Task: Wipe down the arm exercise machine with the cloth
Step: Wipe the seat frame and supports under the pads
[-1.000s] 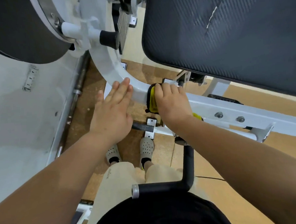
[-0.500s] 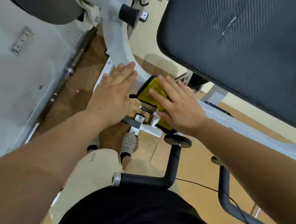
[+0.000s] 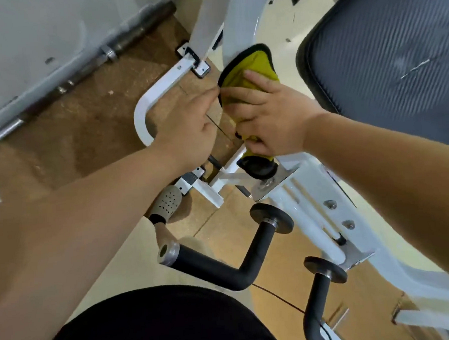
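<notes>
**Both hands on the cloth at the machine's white frame**

Far left, a steel barbell (image 3: pixel 83 70) lies on the brown floor (image 3: pixel 73 131) along the wall. Beside it is the curved white foot bar (image 3: pixel 143 114) of the arm exercise machine (image 3: pixel 307 189). The left hand (image 3: pixel 187 125) reaches across this bar, fingers straight and together, and their tips touch the black edge of the cloth (image 3: pixel 254 64). Lower down, a grey perforated shoe (image 3: pixel 166 204) stands on the floor. The yellow cloth lies against the white upright of the frame. The right hand (image 3: pixel 267 115) grips it, fingers curled over the bunched fabric, and one end hangs out below the hand. Beneath are two bent black handles (image 3: pixel 218 270). The dark ribbed pad (image 3: pixel 383 52) fills the upper right.
</notes>
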